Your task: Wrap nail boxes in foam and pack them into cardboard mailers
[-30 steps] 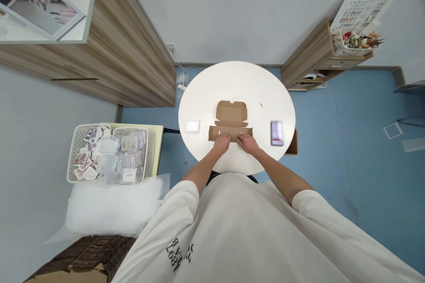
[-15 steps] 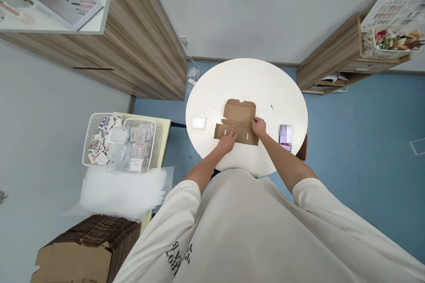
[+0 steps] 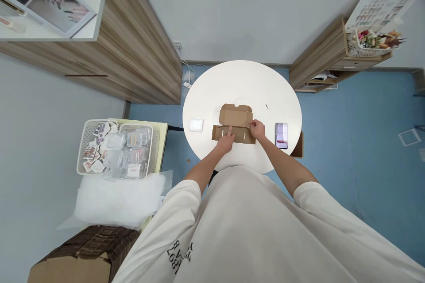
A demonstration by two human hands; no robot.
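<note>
A flat brown cardboard mailer box (image 3: 235,117), part-folded, lies across the white round table (image 3: 245,79). Its back panel has a notched edge, and two white slots show in the front panel. My left hand (image 3: 226,142) rests on the front panel with the index finger stretched toward the crease. At the box's right side, my right hand (image 3: 257,129) has its fingers closed on the edge by the crease. The fingertips there are partly hidden.
On the table are a white packet (image 3: 196,125) to the left and a phone (image 3: 281,135) to the right. White baskets (image 3: 81,159) of cards and clear packs, white sheets (image 3: 119,199) and stacked cardboard (image 3: 73,269) stand at left. Cabinets (image 3: 149,40) flank the table.
The box's small left flap at the crease no longer sticks out, and the crease looks sharper. Both hands stay on the box. The whole view has shifted slightly.
</note>
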